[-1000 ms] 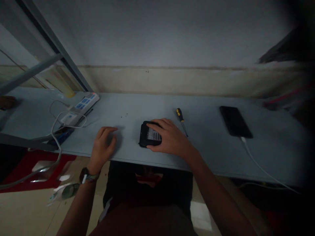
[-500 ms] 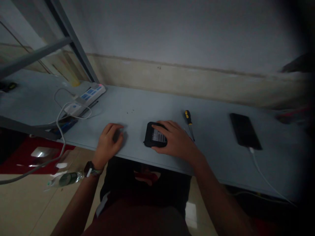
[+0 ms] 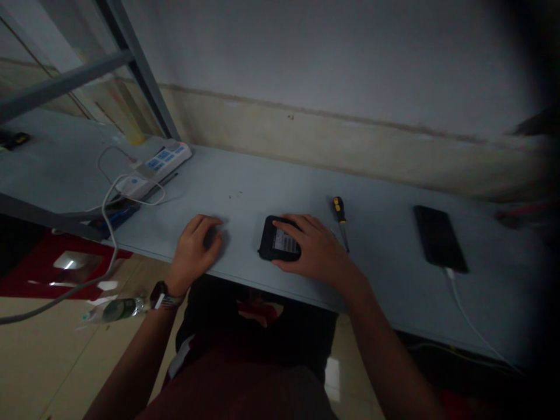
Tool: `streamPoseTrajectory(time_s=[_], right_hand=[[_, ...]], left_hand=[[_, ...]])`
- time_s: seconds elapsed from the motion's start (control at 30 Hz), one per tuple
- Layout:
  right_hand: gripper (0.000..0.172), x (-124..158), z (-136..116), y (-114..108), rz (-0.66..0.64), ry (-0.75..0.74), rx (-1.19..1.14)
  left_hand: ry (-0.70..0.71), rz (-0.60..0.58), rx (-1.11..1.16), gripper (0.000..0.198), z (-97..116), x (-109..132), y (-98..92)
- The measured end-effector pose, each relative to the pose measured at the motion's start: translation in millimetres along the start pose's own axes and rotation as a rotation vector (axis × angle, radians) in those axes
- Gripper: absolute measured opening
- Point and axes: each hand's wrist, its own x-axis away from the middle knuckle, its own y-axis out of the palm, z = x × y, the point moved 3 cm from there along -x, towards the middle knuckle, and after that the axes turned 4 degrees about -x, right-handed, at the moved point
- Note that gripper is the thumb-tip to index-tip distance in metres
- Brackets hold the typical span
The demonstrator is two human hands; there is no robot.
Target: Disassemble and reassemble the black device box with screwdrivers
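A small black box-shaped device [image 3: 268,240] with rounded corners and a pale printed label lies on the grey-blue table [image 3: 245,175]. My right hand [image 3: 312,251] grips it from the right, fingers over its top and far side, thumb at the near edge. To its left, my left hand [image 3: 196,248] rests by the table's front edge, thumb and fingers apart, holding nothing. Beyond my right hand lies a black-and-yellow screwdriver [image 3: 340,213]. Several tiny dark pieces [image 3: 235,195], too small to name, are on the table behind the device.
At the left stands a white power strip [image 3: 160,166] with a cable [image 3: 108,219] hanging over the edge. A phone [image 3: 440,239] on a white charging cord lies at the right. A metal frame [image 3: 144,81] rises at the left; a plastic bottle [image 3: 116,309] is below the table.
The view has shifted slightly. Both hands keep their poses, the right one still on the black device, which stays in place on the table.
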Motion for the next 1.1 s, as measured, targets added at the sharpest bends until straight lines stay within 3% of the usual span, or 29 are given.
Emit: streamPoseTrajectory(time_s=[0.2,0.43,0.77,1.1], right_hand=[[0.080,3,5,3,-0.009,0.000,-0.012],[0.050,6,14,4,0.085,0.110,-0.100],[0.059,-10,-9,18,-0.010,0.088,0.073],[0.060,-11,-9,32,-0.044,0.148,0.204]], left_hand=[[-0.013,-0.002,0.011,0.020,1,0,-0.4],[-0.023,-0.003,0.018,0.020,0,-1,0.1],[-0.038,-0.001,0.010,0.020,0,0,-0.1],[-0.067,-0.029,0.000,0.019,1,0,-0.5]])
